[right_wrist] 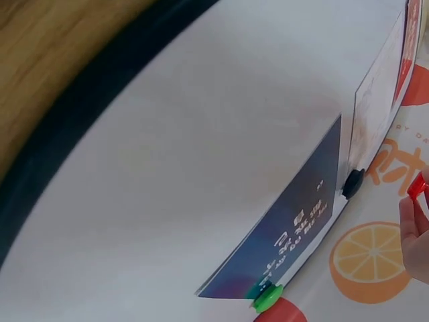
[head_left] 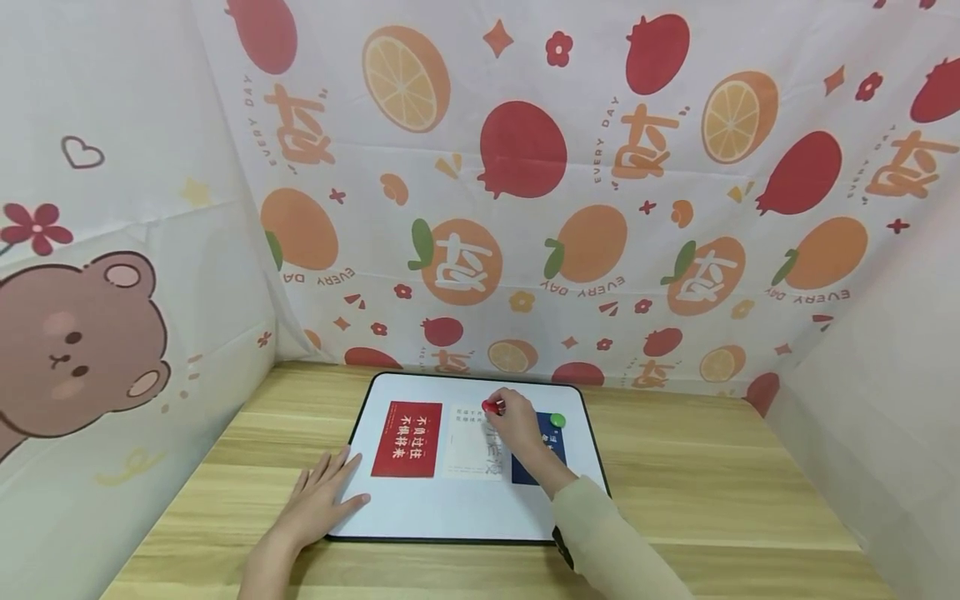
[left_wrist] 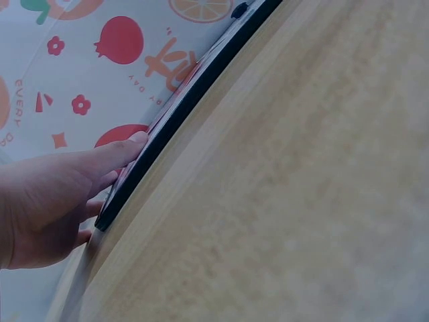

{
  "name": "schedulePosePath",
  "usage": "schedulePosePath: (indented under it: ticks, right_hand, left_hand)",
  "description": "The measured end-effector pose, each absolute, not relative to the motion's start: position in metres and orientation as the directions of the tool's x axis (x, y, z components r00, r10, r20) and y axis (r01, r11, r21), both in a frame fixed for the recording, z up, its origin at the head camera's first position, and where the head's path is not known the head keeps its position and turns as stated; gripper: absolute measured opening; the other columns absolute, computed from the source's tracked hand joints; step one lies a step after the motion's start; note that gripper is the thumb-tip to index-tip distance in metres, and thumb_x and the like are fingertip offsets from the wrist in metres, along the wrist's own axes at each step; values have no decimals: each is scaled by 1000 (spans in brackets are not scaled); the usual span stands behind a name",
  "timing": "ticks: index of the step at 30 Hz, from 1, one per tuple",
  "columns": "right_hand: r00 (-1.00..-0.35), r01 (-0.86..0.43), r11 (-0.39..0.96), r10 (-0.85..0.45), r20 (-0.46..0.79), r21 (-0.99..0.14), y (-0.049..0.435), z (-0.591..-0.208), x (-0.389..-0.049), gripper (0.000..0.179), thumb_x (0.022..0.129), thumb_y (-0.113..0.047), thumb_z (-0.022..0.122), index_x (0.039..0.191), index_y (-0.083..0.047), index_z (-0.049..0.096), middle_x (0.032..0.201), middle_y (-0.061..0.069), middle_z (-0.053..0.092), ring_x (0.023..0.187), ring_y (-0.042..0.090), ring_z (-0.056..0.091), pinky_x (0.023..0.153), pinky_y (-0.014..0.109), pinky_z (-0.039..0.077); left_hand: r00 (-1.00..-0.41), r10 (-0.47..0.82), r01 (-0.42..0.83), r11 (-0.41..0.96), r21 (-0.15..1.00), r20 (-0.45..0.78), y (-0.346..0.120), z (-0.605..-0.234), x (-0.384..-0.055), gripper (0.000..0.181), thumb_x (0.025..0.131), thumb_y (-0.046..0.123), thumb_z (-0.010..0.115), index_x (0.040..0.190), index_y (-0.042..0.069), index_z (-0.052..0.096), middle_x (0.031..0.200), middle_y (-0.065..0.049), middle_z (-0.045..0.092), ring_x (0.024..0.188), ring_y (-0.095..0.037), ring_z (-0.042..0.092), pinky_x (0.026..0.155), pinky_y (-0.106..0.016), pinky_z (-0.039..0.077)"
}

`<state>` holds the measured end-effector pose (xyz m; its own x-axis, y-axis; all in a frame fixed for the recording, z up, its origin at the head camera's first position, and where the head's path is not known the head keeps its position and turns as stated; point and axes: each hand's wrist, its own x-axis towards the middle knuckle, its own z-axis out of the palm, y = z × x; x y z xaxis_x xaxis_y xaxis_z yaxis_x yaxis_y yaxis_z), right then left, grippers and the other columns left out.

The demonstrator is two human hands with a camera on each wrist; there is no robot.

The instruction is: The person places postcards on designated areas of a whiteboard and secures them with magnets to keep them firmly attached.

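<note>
A whiteboard (head_left: 450, 517) with a black rim lies on the table, bearing a red card (head_left: 405, 458), a white card (head_left: 465, 462) and a blue card (head_left: 523, 473). My right hand (head_left: 516, 421) pinches a small red magnet (head_left: 491, 407) over the white card's upper part; the magnet also shows in the right wrist view (right_wrist: 417, 186). A green magnet (head_left: 558, 421) sits at the blue card's top edge, a black magnet (right_wrist: 353, 183) at the white card's corner. With fingers spread, my left hand (head_left: 318, 498) rests at the board's left edge, thumb over the rim in the left wrist view.
The wooden table (head_left: 712, 492) extends to both sides of the board. Behind it hangs a fruit-printed cloth (head_left: 525, 250), and a bear-printed cloth (head_left: 187, 317) hangs on the left. My right sleeve (head_left: 607, 533) crosses the board's lower right corner.
</note>
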<state>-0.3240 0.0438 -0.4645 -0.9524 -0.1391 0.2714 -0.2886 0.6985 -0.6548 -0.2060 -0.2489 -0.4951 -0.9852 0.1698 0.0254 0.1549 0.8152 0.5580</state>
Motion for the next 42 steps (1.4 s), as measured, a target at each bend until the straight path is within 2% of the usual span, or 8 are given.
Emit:
schedulePosePath:
  ticks: [15,29,37,42]
  right_hand:
    - [-968,-243,717,-134,213,-653,41,-470,-329,16,83,-9,69,98,-11,64,92,1,59,82,14,54,72,22,50]
    - [-965,-261,688,-166,203,-677,21,-473,-331,17,83,-9,69,99,-11,65,91,-2,59,81,12,53,71,20,48]
    - [-947,-318,690,-206,245,-650,6,-477,-334,15,81,-6,69,95,-9,65,89,-2,61,81,12,54,70,20,48]
    - [-956,-294,692,-199,217,-659,-5,-477,-333,16,81,-7,69,96,-10,65,87,-2,60,80,11,54,68,19,47]
  left_hand:
    - [-984,171,175,816,551,60,-249,-495,-205,70,86,42,60,135,-4,41,143,-28,23,128,-52,13,99,-65,3]
    - [-984,173,160,806,570,30,-249,-494,-206,71,86,42,61,136,-4,40,143,-28,23,128,-51,11,99,-65,1]
    - [-983,179,173,809,563,44,-250,-495,-206,70,86,41,61,136,-3,40,143,-27,24,129,-51,12,100,-65,2]
    - [-984,176,166,811,560,37,-250,-494,-206,71,86,42,61,136,-4,40,143,-28,23,129,-51,12,100,-65,2]
